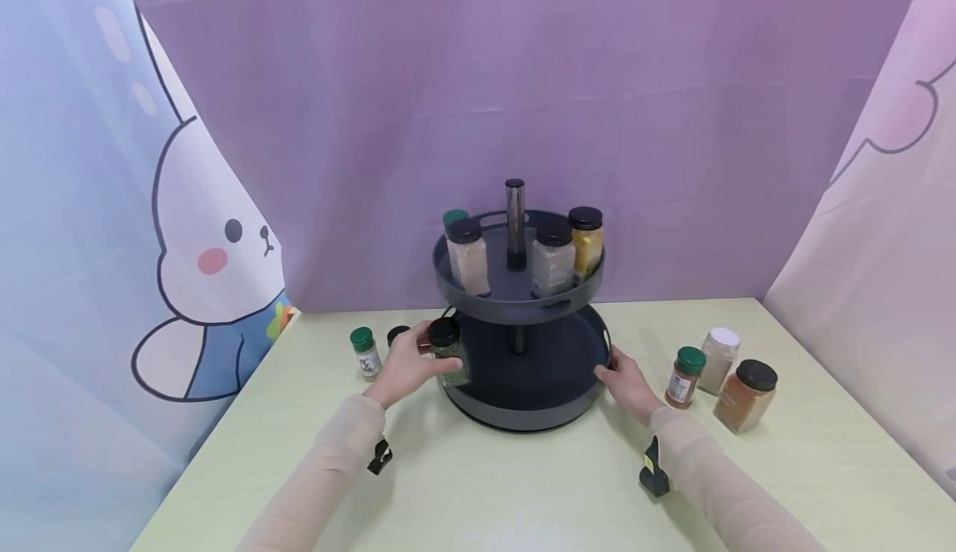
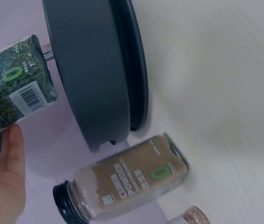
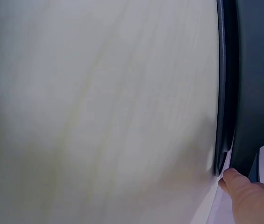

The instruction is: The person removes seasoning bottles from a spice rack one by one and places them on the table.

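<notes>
My left hand grips a spice jar of dried green herbs with a black lid, above the left side of the lower tier. In the left wrist view the herb jar shows its barcode and is held off the tray wall. The dark two-tier turntable stands mid-table. At its right side my right hand holds the lower tier's rim, the thumb over the edge; the right wrist view shows the fingers by a handle cutout. Several spice jars, including a beige one, stand on the upper tier.
On the table's left are a small green-lidded jar and a black-lidded jar, partly behind my left hand in the head view. To the right stand a green-lidded jar, a white-lidded jar and an orange-brown jar. A purple curtain hangs behind.
</notes>
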{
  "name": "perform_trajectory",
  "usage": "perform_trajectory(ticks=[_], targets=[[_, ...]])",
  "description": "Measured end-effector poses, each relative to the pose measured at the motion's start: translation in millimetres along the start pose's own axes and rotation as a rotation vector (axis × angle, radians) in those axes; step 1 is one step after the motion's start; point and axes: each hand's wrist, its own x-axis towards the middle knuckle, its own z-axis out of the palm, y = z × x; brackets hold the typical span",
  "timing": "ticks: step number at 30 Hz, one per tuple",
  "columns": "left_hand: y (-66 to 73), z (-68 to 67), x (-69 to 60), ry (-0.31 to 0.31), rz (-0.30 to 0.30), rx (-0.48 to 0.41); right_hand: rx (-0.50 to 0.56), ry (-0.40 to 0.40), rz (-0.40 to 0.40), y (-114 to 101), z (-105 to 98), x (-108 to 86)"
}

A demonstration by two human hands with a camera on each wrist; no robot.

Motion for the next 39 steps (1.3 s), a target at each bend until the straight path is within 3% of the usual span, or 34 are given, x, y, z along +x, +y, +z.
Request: perform_trajectory(ticks=[3, 8, 17, 30, 39], targets=[[-10.8, -3.8, 1.1, 0.008, -0.005, -0.007, -0.001, 0.002, -0.001, 0, 0, 0.0], [-14.7, -10.3, -0.9, 0.024, -0.033, 0.006, -0.005, 0.006, -0.01, 1, 0, 0.3], [-25.4, -20.4, -9.8, 0.054, -0.03, 0.061, -0.003, 0.003, -0.01, 1, 1, 0.4], [-36.9, -35.6, -15.9, 0.081, -0.069, 0.031, -0.006, 0.009, -0.015, 1, 0, -0.1], [-43.1, -42.0, -21.2, 0.092, -0.104, 0.061, -0.014, 0.011, -0.009, 2, 1, 0.0]])
